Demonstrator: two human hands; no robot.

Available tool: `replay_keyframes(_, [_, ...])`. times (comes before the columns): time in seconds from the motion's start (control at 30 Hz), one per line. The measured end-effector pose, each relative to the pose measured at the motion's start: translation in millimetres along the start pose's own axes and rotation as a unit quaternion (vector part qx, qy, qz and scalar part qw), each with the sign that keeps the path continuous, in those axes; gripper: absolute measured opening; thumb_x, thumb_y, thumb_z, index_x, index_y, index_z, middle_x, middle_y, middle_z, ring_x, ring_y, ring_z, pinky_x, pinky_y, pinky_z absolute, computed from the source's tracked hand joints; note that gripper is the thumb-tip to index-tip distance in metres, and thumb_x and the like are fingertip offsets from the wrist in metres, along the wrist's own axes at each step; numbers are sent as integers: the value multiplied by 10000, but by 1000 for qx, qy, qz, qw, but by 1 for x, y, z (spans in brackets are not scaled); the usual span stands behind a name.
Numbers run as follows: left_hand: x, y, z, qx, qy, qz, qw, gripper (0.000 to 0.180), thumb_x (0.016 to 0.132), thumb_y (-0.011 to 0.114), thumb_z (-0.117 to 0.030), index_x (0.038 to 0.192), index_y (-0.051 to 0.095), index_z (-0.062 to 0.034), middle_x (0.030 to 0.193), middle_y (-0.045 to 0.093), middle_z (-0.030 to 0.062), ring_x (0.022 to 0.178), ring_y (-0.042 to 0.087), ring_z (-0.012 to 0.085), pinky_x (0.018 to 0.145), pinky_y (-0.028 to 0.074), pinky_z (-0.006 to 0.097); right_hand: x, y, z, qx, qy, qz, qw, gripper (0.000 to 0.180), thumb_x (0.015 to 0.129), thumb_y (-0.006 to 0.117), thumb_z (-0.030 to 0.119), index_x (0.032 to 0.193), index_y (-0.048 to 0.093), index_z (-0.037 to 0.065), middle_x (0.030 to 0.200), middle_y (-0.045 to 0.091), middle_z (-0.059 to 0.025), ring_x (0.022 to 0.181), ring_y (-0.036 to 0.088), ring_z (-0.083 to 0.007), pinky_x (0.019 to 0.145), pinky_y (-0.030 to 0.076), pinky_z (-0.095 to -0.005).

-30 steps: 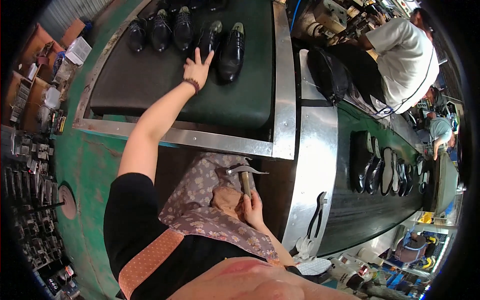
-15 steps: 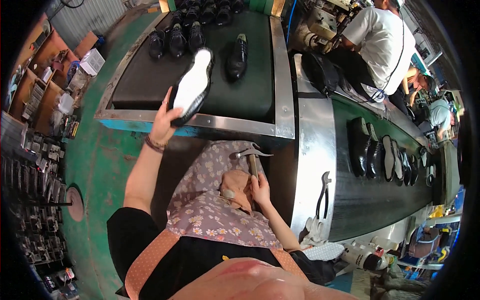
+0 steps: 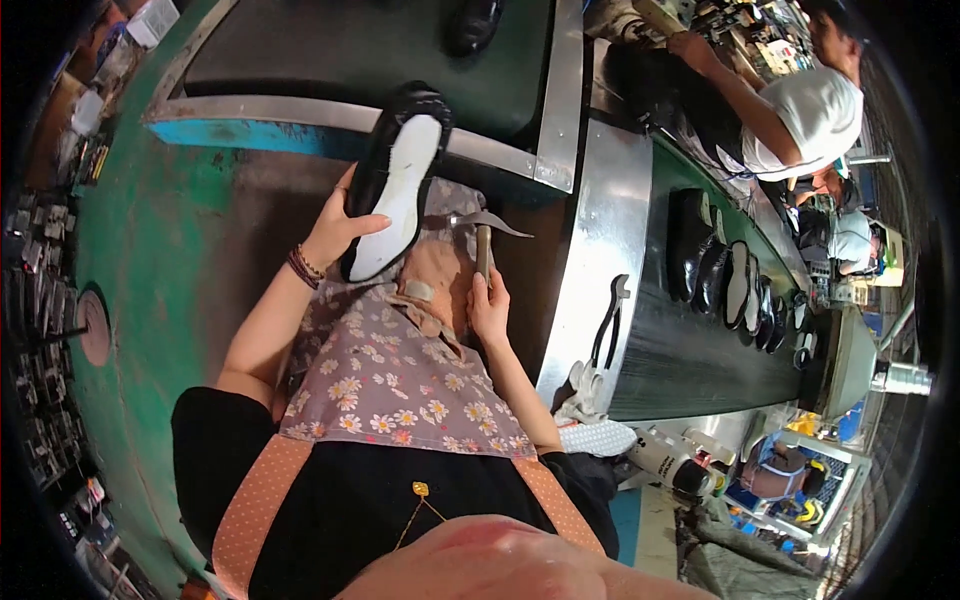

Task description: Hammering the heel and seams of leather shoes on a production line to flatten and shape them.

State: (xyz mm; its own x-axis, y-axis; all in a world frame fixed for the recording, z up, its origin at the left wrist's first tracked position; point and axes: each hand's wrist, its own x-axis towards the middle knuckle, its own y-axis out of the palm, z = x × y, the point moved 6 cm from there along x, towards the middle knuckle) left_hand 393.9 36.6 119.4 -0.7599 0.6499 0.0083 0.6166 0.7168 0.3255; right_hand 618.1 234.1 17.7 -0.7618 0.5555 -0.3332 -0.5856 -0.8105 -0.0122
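A black shoe [image 3: 378, 165] hangs over my lap, its white bottom turned toward me. My left hand [image 3: 338, 228] is closed around its side, the thumb on the white bottom. My right hand [image 3: 488, 305] grips the wooden handle of a hammer [image 3: 484, 248], whose curved metal head points up, close to the shoe but apart from it. Under both lies a tan leather-like pad [image 3: 440, 272] on my floral apron [image 3: 370, 380].
Ahead is a dark metal-edged conveyor [image 3: 330, 60] bearing a black shoe [image 3: 474, 25]. To my right, a metal ledge [image 3: 612, 235] carries pincers [image 3: 610, 320] and pale gloves [image 3: 580, 395]. Beyond it, several shoes [image 3: 687, 250] line another belt near a co-worker in white [image 3: 815, 120].
My left hand has brought the shoe from above the conveyor edge back toward my lap and turned it. The hammer stays in my right hand. The view has tilted down.
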Motion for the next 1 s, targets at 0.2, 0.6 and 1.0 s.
replay_keyframes(0.2, [-1, 1, 15, 362, -91, -12, 928, 1124, 634, 840, -314, 1512, 200, -27, 1338, 516, 257, 1202, 553, 336, 1028, 423, 357, -27, -12, 16, 40, -107, -51, 992, 320, 1019, 513, 194, 1316, 479, 78, 615, 421, 59, 474, 372, -25, 402, 295, -190])
replay_keyframes(0.6, [2, -4, 69, 426, -163, 174, 873, 1121, 757, 748, -517, 1536, 124, -8, 1429, 436, 283, 1309, 470, 327, 1080, 350, 325, -36, 7, 58, -200, -207, 21, 957, 606, 982, 465, 7, 1539, 237, 76, 737, 481, 42, 622, 383, -41, 563, 355, -186])
replay_keyframes(1.0, [-7, 7, 61, 407, -137, 178, 885, 1135, 673, 768, -262, 1536, 77, -4, 1192, 602, 252, 1067, 604, 333, 937, 463, 340, -58, 19, 128, -323, -408, 27, 853, 624, 928, 428, -61, 1515, 295, 104, 864, 653, -132, 611, 570, -204, 702, 531, -313])
